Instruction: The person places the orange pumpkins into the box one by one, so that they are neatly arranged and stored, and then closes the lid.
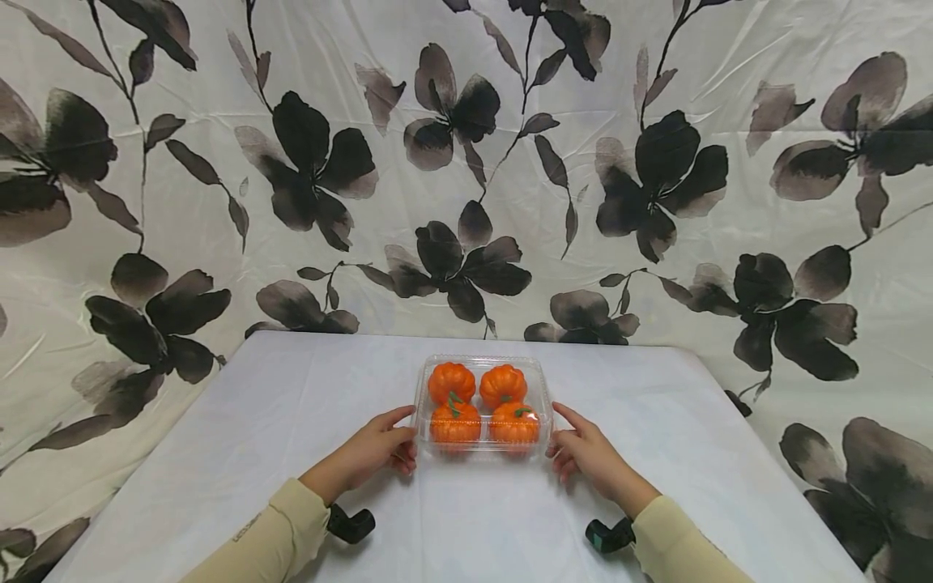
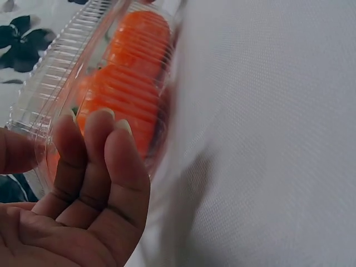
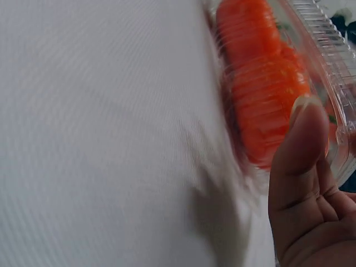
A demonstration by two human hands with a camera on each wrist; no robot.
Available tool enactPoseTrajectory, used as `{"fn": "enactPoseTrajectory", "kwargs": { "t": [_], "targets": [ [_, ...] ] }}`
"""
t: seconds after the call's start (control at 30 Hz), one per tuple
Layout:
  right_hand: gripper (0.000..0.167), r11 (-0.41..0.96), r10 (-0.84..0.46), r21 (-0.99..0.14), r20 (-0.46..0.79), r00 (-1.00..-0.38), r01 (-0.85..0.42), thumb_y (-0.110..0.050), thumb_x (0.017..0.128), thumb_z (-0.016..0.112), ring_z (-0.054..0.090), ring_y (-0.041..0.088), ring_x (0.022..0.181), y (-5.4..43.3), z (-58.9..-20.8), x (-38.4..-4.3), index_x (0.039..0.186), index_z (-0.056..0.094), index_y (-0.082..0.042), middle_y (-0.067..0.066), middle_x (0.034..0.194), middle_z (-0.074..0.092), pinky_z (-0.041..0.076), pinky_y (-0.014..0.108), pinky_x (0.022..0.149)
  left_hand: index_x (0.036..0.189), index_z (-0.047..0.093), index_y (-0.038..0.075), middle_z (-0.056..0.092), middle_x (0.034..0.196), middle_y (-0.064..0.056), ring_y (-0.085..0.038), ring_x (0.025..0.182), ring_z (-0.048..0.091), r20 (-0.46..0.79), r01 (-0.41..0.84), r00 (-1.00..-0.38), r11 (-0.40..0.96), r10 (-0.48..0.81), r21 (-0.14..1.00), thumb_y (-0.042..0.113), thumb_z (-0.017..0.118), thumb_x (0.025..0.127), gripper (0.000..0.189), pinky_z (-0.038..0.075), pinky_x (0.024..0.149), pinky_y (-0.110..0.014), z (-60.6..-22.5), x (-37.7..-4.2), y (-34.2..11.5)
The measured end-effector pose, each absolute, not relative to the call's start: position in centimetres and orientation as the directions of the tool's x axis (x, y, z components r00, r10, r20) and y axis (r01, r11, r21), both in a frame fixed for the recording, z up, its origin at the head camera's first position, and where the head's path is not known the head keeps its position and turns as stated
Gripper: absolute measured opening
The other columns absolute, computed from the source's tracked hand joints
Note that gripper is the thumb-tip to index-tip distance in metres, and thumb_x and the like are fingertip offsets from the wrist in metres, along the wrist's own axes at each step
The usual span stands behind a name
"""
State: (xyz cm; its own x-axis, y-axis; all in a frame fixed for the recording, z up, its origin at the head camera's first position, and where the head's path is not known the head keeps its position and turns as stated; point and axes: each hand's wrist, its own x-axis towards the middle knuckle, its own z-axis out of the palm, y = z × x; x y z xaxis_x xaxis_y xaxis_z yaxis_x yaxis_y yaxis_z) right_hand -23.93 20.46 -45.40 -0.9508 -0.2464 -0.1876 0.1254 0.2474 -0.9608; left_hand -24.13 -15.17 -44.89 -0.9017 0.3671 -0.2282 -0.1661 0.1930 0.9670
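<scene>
A clear plastic clamshell box [image 1: 484, 445] holds several small orange toy pumpkins [image 1: 503, 385] with green stems, set in two rows. Its ribbed see-through lid lies over them. My left hand [image 1: 375, 453] is at the box's left side, index fingertip at the edge. In the left wrist view its other fingers [image 2: 127, 161] bend loosely in front of the box wall. Opposite, my right hand [image 1: 592, 460] has its index fingertip at the right edge. The right wrist view shows a fingertip [image 3: 308, 130] overlapping the box's side; the fingers behind it are mostly hidden.
The box is over a table with a white cloth [image 1: 481, 526], towards its far edge. Behind hangs a white curtain [image 1: 350, 48] with dark flowers. Black wrist devices [image 1: 351, 525] jut inward from both beige sleeves [image 1: 273, 530].
</scene>
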Motion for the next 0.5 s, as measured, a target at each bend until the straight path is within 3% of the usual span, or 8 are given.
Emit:
{"fn": "enactPoseTrajectory", "kwargs": {
  "t": [0.17,0.5],
  "targets": [
    [0.066,0.173,-0.302,-0.972,-0.209,-0.930,0.162,-0.012,0.095,0.042,0.053,0.015,0.055,20.43,-45.47,-23.73,0.155,0.014,-0.016,0.007,0.073,0.059,0.052,0.028,0.050,0.153,0.014,0.003,0.059,0.077,-0.006,-0.017,0.068,0.062,-0.241,-0.186,-0.891,0.174,0.386,0.967,0.018,0.043,0.101,0.062,0.057,0.067,-0.032,-44.88,-24.08,-15.14],
    [0.068,0.100,-0.347,-0.981,-0.189,-0.918,0.165,-0.010,0.098,0.042,0.050,0.013,0.058,20.43,-45.56,-23.65,0.156,0.008,-0.014,0.003,0.073,0.058,0.050,0.024,0.051,0.154,0.012,0.004,0.057,0.075,-0.005,-0.016,0.070,0.059,-0.222,-0.184,-0.891,0.132,0.396,0.974,0.011,0.042,0.100,0.062,0.055,0.069,-0.031,-45.11,-24.07,-15.08]
  ]
}}
